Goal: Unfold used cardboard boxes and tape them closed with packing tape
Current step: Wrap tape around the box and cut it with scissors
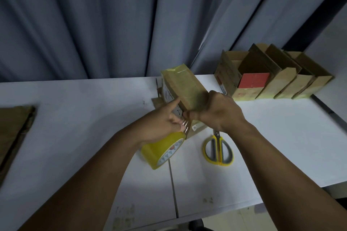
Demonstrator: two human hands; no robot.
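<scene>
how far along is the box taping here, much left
Looks done: a row of unfolded boxes stands at the back right, yellowish tape on their lower ends. In hand: the right hand grips a box with tape along its upper face; the left hand holds the tape roll, strip not yet cut, scissors lying nearby. Left: flat cardboard at the left edge of the table.

Packing workspace (boxes (272,84), tape (161,151), scissors (218,151)).

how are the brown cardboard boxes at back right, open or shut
Open: the row of brown cardboard boxes stands with top flaps raised and insides showing.
</scene>
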